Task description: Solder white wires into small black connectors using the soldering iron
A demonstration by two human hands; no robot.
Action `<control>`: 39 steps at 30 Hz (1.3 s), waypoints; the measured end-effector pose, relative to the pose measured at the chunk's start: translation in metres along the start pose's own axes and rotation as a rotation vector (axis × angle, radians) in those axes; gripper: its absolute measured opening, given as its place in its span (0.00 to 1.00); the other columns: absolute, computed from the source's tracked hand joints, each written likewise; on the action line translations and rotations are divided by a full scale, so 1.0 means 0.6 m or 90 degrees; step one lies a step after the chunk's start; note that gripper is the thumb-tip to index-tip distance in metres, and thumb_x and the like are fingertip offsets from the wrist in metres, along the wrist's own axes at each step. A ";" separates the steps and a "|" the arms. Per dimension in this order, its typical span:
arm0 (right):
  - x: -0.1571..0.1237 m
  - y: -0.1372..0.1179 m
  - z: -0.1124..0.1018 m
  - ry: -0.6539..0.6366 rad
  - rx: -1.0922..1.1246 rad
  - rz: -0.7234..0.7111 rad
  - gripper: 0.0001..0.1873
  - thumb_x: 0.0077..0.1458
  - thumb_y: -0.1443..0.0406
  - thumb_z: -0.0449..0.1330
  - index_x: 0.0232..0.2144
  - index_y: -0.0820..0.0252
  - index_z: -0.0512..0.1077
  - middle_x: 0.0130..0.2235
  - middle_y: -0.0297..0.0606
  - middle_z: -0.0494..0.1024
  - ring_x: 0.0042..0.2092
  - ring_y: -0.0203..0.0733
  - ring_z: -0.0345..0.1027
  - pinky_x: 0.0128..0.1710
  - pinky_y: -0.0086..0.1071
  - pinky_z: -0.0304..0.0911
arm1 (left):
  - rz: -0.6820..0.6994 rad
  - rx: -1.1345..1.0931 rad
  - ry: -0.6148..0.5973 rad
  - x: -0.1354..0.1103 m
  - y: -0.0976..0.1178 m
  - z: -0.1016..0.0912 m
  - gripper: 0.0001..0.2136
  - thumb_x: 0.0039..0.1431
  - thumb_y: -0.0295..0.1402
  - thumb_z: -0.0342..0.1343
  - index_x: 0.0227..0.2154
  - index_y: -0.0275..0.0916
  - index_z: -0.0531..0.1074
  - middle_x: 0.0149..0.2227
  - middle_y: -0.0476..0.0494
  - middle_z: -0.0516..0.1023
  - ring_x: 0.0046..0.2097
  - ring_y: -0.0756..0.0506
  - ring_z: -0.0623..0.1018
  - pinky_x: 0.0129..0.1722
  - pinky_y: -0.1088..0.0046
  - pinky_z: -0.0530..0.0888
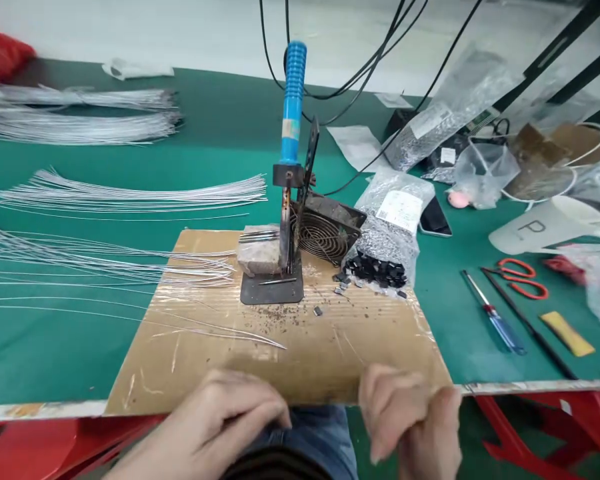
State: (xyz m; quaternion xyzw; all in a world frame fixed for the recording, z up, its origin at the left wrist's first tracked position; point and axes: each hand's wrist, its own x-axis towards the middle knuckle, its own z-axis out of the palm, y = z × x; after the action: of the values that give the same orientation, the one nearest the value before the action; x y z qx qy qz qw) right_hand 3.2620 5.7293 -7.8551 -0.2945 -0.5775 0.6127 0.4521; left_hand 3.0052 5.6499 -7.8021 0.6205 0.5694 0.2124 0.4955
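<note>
My left hand (235, 415) is at the front edge of the cardboard sheet (380, 340), fingers curled and thumb against them; its grip is hidden. Slightly blurred, my right hand (410, 415) is also curled near that edge, to the right of my lap. What it holds, if anything, does not show. Beyond both hands, a blue-handled soldering iron (293, 100) is fixed upright in a stand with a dark metal base (273, 292). Thin silvery wires (200, 270) reach in from the left, two lying closer to my left hand. Small black pieces (380, 270) spill from a clear plastic bag (397, 200).
A small black fan (325, 230) leans behind the stand. More wire bundles (130, 190) lie at left. To the right are a phone (435, 217), a screwdriver (495, 317), red-handled scissors (525, 279), a yellow block (567, 333) and a white pitcher (540, 227). Black cables (365, 73) hang behind.
</note>
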 end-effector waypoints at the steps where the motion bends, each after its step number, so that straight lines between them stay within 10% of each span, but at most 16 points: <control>1: 0.007 0.002 -0.010 0.021 0.020 -0.003 0.50 0.75 0.46 0.31 0.19 0.50 0.83 0.13 0.39 0.69 0.20 0.40 0.63 0.23 0.34 0.60 | 0.015 0.033 0.068 -0.001 -0.012 -0.008 0.16 0.76 0.37 0.47 0.39 0.47 0.81 0.35 0.50 0.83 0.37 0.46 0.80 0.39 0.71 0.73; 4: 0.027 0.011 -0.024 0.086 0.043 0.010 0.44 0.77 0.51 0.35 0.25 0.54 0.84 0.18 0.39 0.73 0.24 0.40 0.64 0.26 0.34 0.60 | 0.109 0.197 0.300 0.011 -0.042 -0.023 0.07 0.71 0.33 0.56 0.44 0.47 0.79 0.38 0.47 0.79 0.39 0.44 0.77 0.39 0.69 0.72; 7: 0.038 0.019 -0.019 0.110 0.032 0.030 0.40 0.77 0.52 0.39 0.27 0.58 0.85 0.21 0.40 0.76 0.27 0.40 0.66 0.29 0.34 0.60 | 0.146 0.317 0.367 0.037 -0.057 -0.029 0.07 0.69 0.28 0.55 0.45 0.43 0.76 0.43 0.43 0.74 0.45 0.42 0.73 0.44 0.66 0.70; 16: 0.043 0.019 -0.013 0.123 0.004 0.058 0.38 0.77 0.53 0.41 0.27 0.57 0.84 0.20 0.40 0.75 0.27 0.41 0.65 0.28 0.34 0.59 | 0.072 0.332 0.193 0.063 -0.056 -0.040 0.02 0.67 0.30 0.54 0.41 0.41 0.68 0.47 0.40 0.65 0.50 0.39 0.67 0.46 0.62 0.71; 32: 0.042 0.019 -0.011 0.136 -0.045 0.040 0.33 0.76 0.55 0.45 0.28 0.57 0.84 0.21 0.38 0.74 0.27 0.39 0.67 0.28 0.33 0.60 | 0.049 0.264 0.103 0.051 -0.059 -0.061 0.05 0.72 0.27 0.49 0.40 0.43 0.67 0.48 0.43 0.67 0.53 0.41 0.66 0.51 0.62 0.67; 39: 0.031 0.024 0.005 0.145 -0.083 0.072 0.25 0.75 0.59 0.51 0.33 0.57 0.83 0.27 0.37 0.78 0.27 0.35 0.70 0.27 0.28 0.63 | 0.036 0.175 0.134 0.032 -0.054 -0.059 0.05 0.75 0.30 0.49 0.41 0.44 0.67 0.34 0.53 0.73 0.32 0.50 0.72 0.32 0.73 0.66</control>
State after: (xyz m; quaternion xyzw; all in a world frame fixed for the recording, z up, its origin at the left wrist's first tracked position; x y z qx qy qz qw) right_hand 3.2484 5.7454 -7.8653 -0.4228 -0.5433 0.5611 0.4595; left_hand 2.9647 5.6763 -7.8208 0.6726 0.6241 0.2106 0.3372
